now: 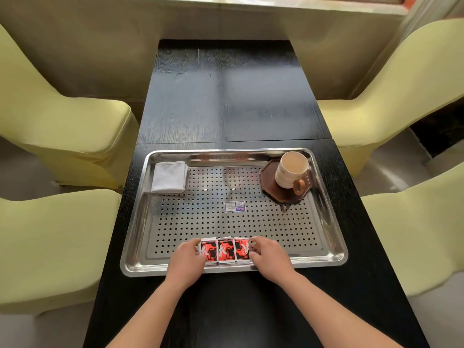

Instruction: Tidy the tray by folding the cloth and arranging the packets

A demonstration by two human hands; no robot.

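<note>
Three packets point(226, 249) in a row on the tray's point(334, 257) near edge, pressed between my left hand point(187, 257) and right hand point(267, 254), fingers curled against the row's ends. Folded cloth point(169, 177) far left; cup point(291, 170) far right.

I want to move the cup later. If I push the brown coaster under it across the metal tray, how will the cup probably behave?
The cup is tall, stands upright, and looks filled near the rim, so a quick push may slosh or tip it. The coaster lies flat on the smooth steel tray, so it probably slides easily. The cup looks ceramic, likely fragile.
</note>
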